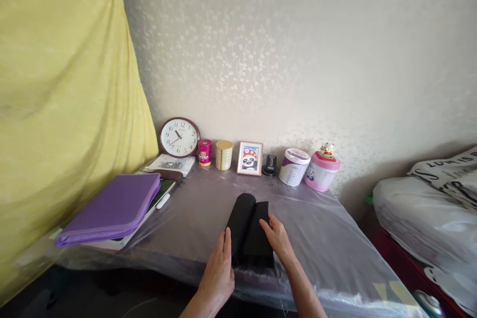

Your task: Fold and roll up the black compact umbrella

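A black roll of sheet material (242,226) lies near the front edge of the covered table, pointing away from me. A flat flap (260,238) of the same sheet extends from its right side. My left hand (219,266) grips the near left side of the roll, its visible fingers close together and the rest hidden. My right hand (278,238) pinches the flap's right edge, thumb on top and the other fingers partly underneath. The exact kind of sheet cannot be made out.
Left on the table is a purple zip folder (112,206) over a flat board. Along the wall stand a round clock (180,137), a pink tin (204,152), a yellow-lidded can (224,155), a panda picture frame (249,158) and two tubs (294,168). Stuffed bags (421,208) are at right.
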Action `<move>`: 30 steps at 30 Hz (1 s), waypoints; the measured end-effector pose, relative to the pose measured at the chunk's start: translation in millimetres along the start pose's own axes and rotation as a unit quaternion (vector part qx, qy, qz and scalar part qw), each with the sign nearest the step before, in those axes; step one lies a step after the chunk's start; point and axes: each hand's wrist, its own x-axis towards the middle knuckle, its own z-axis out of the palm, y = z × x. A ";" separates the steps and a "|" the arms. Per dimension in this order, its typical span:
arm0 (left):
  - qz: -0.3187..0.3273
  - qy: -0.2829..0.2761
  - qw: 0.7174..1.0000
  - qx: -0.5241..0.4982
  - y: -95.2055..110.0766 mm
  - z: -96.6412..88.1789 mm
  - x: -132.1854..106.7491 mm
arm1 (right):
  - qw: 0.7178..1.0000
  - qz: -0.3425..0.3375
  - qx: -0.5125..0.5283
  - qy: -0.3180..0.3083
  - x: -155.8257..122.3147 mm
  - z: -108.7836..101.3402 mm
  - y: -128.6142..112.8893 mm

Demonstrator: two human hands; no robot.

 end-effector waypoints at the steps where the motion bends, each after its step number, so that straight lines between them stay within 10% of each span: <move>1: -0.002 -0.005 1.000 0.009 0.9 -0.4 -0.1 | 1.000 -0.007 0.002 -0.004 1.7 2.6 -4.8; 14: -0.016 -0.001 0.997 0.072 0.8 7.6 2.6 | 0.998 0.018 0.015 -0.060 25.8 61.8 -41.3; 30: 0.022 0.060 0.993 0.101 -13.6 9.6 -1.4 | 0.969 -0.033 0.055 -0.240 20.2 64.4 -50.8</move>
